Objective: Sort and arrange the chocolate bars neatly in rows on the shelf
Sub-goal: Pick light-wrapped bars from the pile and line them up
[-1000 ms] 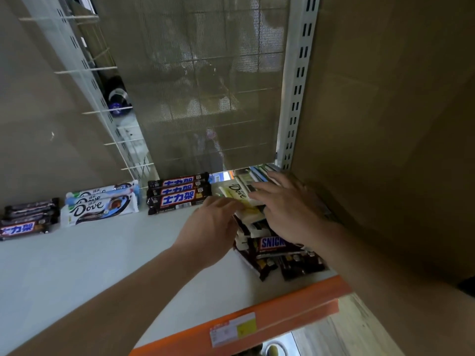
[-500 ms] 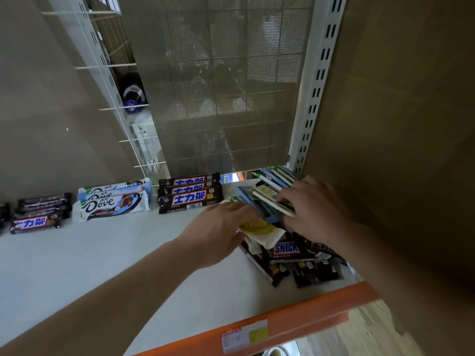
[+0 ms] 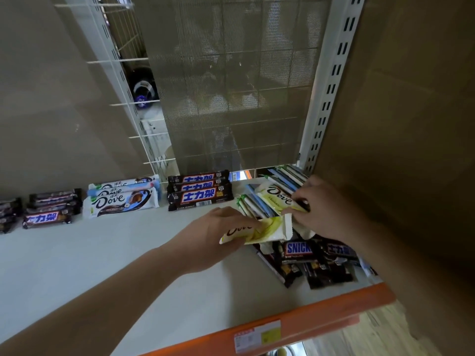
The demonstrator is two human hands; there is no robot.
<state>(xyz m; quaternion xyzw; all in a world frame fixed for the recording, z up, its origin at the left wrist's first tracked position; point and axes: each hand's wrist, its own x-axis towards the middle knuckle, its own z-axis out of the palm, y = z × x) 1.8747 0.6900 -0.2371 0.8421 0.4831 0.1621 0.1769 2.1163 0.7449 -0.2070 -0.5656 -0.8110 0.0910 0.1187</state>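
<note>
1. Yellow Dove bar gripped in the left hand, just above the white shelf.
2. Pinched a second yellow bar with the right hand, over the loose pile at the shelf's right end.
3. Sorted stacks lined along the back.

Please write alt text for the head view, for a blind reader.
The left hand holds a yellow Dove bar; the right hand holds a second yellow Dove bar over a mixed pile at the right end of the white shelf. Sorted stacks line the back.
</note>
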